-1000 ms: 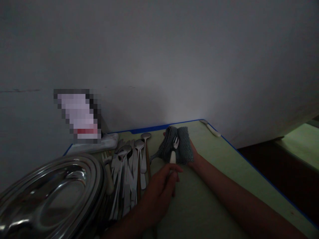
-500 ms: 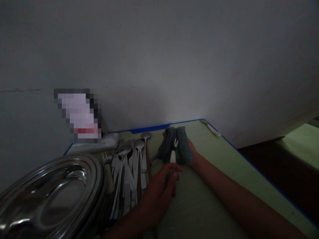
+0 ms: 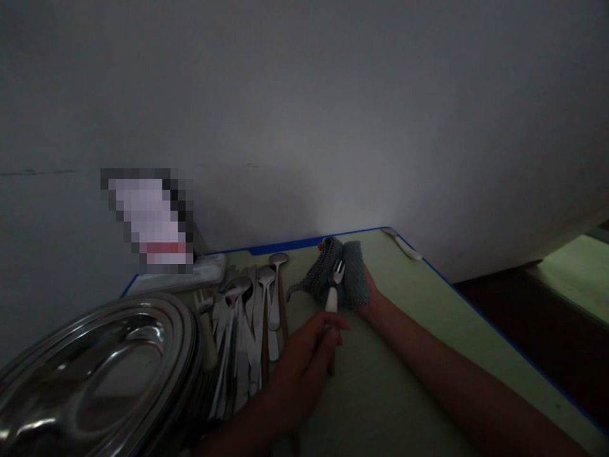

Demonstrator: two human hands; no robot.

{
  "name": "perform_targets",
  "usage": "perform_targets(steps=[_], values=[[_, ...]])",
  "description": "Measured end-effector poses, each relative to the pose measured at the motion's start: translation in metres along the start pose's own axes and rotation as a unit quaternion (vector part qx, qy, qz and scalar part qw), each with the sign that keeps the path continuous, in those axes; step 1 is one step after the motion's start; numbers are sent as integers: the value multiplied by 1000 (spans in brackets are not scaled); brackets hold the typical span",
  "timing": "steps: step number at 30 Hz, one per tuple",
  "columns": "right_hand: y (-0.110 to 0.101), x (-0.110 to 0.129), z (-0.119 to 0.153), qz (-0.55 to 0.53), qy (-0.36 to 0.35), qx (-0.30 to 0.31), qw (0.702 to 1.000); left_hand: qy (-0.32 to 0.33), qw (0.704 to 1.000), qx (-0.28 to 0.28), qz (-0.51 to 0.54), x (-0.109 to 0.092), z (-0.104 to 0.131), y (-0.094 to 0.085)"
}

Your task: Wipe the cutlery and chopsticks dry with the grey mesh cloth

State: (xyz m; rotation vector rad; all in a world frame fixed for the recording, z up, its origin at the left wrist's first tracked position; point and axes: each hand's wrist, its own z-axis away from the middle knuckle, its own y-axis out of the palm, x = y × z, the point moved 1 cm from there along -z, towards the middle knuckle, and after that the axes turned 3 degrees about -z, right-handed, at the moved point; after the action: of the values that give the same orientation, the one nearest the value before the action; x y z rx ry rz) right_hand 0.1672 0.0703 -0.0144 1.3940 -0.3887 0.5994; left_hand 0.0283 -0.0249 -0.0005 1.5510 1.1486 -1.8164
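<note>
In the head view my left hand is closed around the pale handle of a fork, whose metal tines point away from me. The tines lie against a folded grey-green cloth with a checked edge. My right hand holds this cloth from beneath and behind; most of its fingers are hidden by the fabric. To the left of my left hand lies a heap of knives and spoons, with another pale-handled fork at its left side.
Stacked oval metal trays take up the left. Behind them a blurred-out upright panel stands on a whitish base. A pale-handled fork lies by the table's blue right edge. A grey wall rises behind.
The cloth has opened a little around the fork and shifted slightly, so more of the tines shows. The fork head has tilted slightly right. My left hand has barely moved.
</note>
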Motion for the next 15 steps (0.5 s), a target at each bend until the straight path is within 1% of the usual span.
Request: perform_targets(steps=[2,5,9,12,13,15], values=[[-1,2,-1,-11,-20,-12,1000,5,1000,4,2,1,0,0],[1,4,0,-6,-5,-3,1000,7,1000,-1,10,4,0,2],[5,5,5,56,15,26,998,1,1000,-12,15,7,0,3],[4,3,8,108,26,41,993,-3,1000,-21,7,6,-1,3],[3,3,8,124,26,39,991,-4,1000,-24,0,5,-1,3],[1,4,9,157,11,10,987,-9,999,-28,-14,4,-1,2]])
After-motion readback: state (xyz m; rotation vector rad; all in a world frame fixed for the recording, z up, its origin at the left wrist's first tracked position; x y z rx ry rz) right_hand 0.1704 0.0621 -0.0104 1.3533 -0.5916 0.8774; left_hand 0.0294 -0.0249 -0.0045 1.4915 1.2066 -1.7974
